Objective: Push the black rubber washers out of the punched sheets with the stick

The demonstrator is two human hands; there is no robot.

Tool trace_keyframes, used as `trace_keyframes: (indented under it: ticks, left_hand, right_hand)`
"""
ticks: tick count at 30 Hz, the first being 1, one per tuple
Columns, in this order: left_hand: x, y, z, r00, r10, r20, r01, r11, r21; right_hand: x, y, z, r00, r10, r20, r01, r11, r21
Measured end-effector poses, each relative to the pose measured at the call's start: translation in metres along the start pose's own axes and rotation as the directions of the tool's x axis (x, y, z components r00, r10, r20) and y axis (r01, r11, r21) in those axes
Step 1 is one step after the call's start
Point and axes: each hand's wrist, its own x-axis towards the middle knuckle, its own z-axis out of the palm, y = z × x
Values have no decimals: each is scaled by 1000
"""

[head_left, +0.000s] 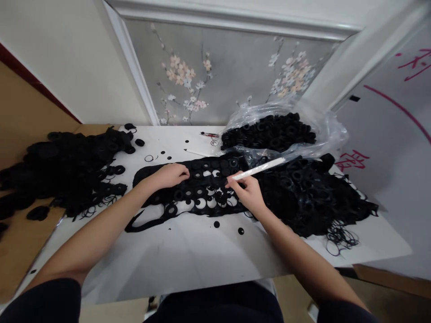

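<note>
"What's closest to the camera?"

"The person's dark top (215,305) and dark sleeves (47,303), with both bare forearms reaching out over a white bench (175,255)."

"And the hands?"

"The left hand (166,176) lies on a punched black rubber sheet (225,207), its fingers (183,171) relaxed and released, holding nothing. The right hand (245,194) rests at the sheet's right side, its fingers (235,179) clenched around a slim white rod (261,168) that slants up and to the right."

"Where's the sheet?"

"Flat on the bench, straight in front of the person. It's full of round holes, and many black rings still sit in them."

"What's around it?"

"To its left, a heap of black punched scrap (67,170) hangs over the bench edge. To its right lies a larger heap of the same scrap (303,197). Behind it, a clear plastic bag (332,130) holds black rubber rings (269,132). Small black discs (216,224) lie just in front of it, and a flowered wall panel (229,72) rises beyond it."
</note>
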Motion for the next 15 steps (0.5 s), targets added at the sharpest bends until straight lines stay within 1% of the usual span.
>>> trace_keyframes:
  ticks: [2, 4, 6, 8, 9, 11, 12, 14, 15]
  left_hand:
    - [2, -1, -4, 999, 27, 30, -28, 999, 18]
    - [4, -1, -9, 997, 46, 65, -48, 998, 29]
    - [6, -1, -14, 994, 56, 95, -60, 997, 43]
    - [9, 4, -20, 994, 53, 96, -60, 996, 72]
    - [12, 9, -24, 996, 50, 76, -57, 994, 92]
    - [20, 30, -31, 998, 63, 7, -63, 990, 123]
    - [27, 45, -34, 996, 85, -32, -80, 988, 130]
    - [44, 85, -40, 979, 185, -89, -175, 978, 109]
    - [54, 107, -41, 959, 262, -111, -254, 964, 83]
  right_hand:
    - [-7, 3, -1, 999, 32, 30, -32, 999, -8]
    - [-10, 5, 2, 993, 53, 103, -51, 998, -20]
    - [-10, 5, 9, 983, 50, 174, -39, 997, -63]
    - [-11, 6, 17, 977, 48, 206, -29, 995, -93]
    - [-11, 8, 21, 976, 52, 212, -34, 996, -84]
    - [-12, 13, 27, 975, 75, 210, -72, 997, -25]
    - [-13, 16, 29, 974, 88, 208, -92, 996, 11]
    - [-14, 21, 32, 972, 85, 218, -98, 994, 50]
    - [-14, 23, 32, 972, 72, 224, -84, 996, 44]
